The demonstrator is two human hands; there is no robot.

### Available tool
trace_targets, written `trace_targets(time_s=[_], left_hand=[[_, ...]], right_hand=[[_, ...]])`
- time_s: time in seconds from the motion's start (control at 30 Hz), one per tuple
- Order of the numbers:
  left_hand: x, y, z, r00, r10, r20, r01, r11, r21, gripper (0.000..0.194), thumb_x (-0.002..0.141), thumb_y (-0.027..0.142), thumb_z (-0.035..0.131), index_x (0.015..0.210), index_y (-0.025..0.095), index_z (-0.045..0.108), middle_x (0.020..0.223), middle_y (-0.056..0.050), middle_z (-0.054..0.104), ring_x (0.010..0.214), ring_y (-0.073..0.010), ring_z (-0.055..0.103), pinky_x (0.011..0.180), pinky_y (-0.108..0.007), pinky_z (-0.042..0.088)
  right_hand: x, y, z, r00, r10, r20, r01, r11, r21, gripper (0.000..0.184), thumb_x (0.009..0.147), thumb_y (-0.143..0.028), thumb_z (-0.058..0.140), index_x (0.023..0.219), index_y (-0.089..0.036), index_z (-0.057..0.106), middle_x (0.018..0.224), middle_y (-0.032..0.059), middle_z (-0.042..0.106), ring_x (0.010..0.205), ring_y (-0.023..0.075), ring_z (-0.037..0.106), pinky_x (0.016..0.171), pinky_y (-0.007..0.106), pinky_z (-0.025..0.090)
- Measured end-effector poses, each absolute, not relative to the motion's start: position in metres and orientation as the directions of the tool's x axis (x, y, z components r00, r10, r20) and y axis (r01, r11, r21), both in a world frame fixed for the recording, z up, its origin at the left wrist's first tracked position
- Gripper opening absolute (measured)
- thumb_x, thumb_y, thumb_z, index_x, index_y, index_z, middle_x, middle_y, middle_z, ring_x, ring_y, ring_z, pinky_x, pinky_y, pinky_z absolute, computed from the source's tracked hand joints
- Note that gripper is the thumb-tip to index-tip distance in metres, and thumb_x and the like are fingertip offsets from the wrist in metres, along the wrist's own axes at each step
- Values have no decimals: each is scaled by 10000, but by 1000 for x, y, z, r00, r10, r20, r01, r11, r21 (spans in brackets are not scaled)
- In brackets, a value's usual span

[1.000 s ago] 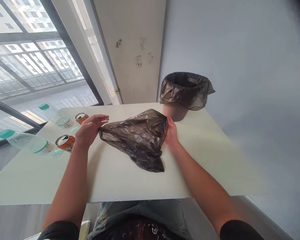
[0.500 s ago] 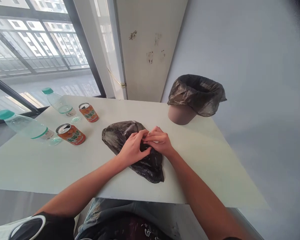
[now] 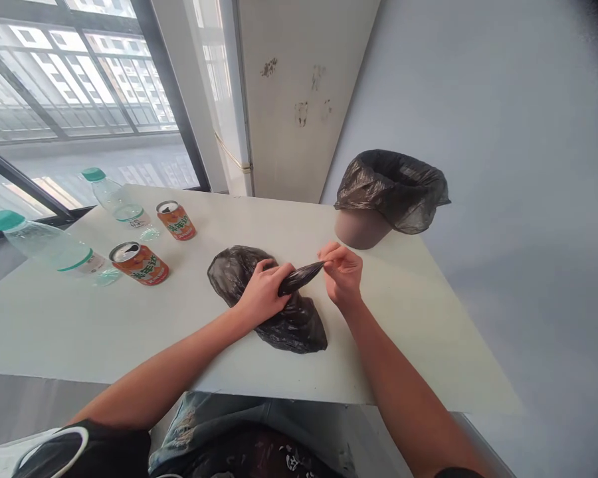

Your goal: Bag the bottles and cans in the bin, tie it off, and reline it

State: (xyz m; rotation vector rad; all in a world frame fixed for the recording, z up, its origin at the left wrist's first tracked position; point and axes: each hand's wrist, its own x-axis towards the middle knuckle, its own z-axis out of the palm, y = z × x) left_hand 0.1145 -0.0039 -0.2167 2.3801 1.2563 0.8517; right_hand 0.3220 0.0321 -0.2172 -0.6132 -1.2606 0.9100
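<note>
A black plastic garbage bag (image 3: pixel 294 328) lies bunched on the white table in front of me. My left hand (image 3: pixel 265 292) is closed around its gathered neck, near the middle of the bag. From that grip the twisted neck stretches up and right to my right hand (image 3: pixel 343 271), which pinches its tip between thumb and fingers. The bag's body spreads on both sides beneath my left hand. What is inside the bag, if anything, stays hidden.
A bin (image 3: pixel 361 229) lined with a black bag stands at the back right by the wall. To the left are two orange drink cans (image 3: pixel 138 263) and two clear bottles (image 3: pixel 52 249) with green caps. The white table (image 3: pixel 179 332) ends close to my body.
My right hand has moved right, away from my left hand, drawing the bag's neck out into a taut twist. The left hand has closed around the neck.
</note>
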Motion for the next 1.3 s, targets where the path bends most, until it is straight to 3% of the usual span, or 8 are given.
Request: trace_targets(time_s=[0.2,0.33,0.5,0.67,0.8,0.97,1.17,1.3], left_hand=[[116,-6,-217,311,896,316,658,-443,609,256,735,159,646,974,250,633,712,-19,635,700,-267,584,770,-399,438],[117,-7,-212,369,883,289,625,-466,626,66,765,184,649,793,232,614,646,-6,594,652,-229,575,813,-411,441],[120,-10,-205,553,805,216,414,-490,767,191,769,144,650,896,218,772,750,-15,657,713,-204,639,797,-356,519],[111,-4,-204,726,683,83,248,-372,894,192,714,97,643,865,197,706,1078,-85,712,964,-243,697,886,-352,575],[94,5,-199,877,448,-173,197,-8,980,302,838,284,733,1110,179,653,935,-39,715,838,-206,689,739,-305,583],[58,26,-188,959,-121,-255,256,-10,967,552,825,447,862,1260,145,707,1188,-132,758,1073,-294,722,909,-353,607],[41,54,-205,717,696,-31,-14,58,998,629,982,654,645,1343,142,700,1489,-216,642,1378,-336,613,1206,-482,438],[83,41,-233,561,827,45,-225,101,969,692,843,624,837,1344,179,665,1494,-191,618,1277,-323,674,1122,-452,500]], right_hand=[[321,41,-227,-241,911,334,-290,260,-921,890,611,-834,867,1292,-290,689,1017,40,604,838,187,540,772,308,502],[314,38,-236,-500,815,295,-321,142,-936,426,823,-626,848,946,-228,758,865,18,587,810,177,554,772,308,502],[316,43,-233,-212,910,356,-611,161,-775,370,880,-519,832,736,-238,637,799,-3,505,711,154,500,679,299,498],[333,54,-225,98,987,124,-738,155,-657,290,915,-481,776,846,-266,595,1004,25,659,899,191,615,828,363,591],[342,56,-224,42,999,-9,-852,31,-523,91,1039,-261,584,951,-244,601,815,-25,603,642,106,540,729,268,588],[345,59,-229,-41,995,87,-918,-3,-397,147,990,-143,501,1028,-222,619,654,-61,375,493,95,324,459,176,389],[328,59,-234,-134,991,31,-714,-74,-696,260,941,-481,681,895,-233,618,700,-21,493,599,137,457,556,256,458],[304,49,-239,-252,950,183,-388,74,-919,368,875,-554,806,1025,-237,696,982,43,669,947,208,607,870,338,522]])
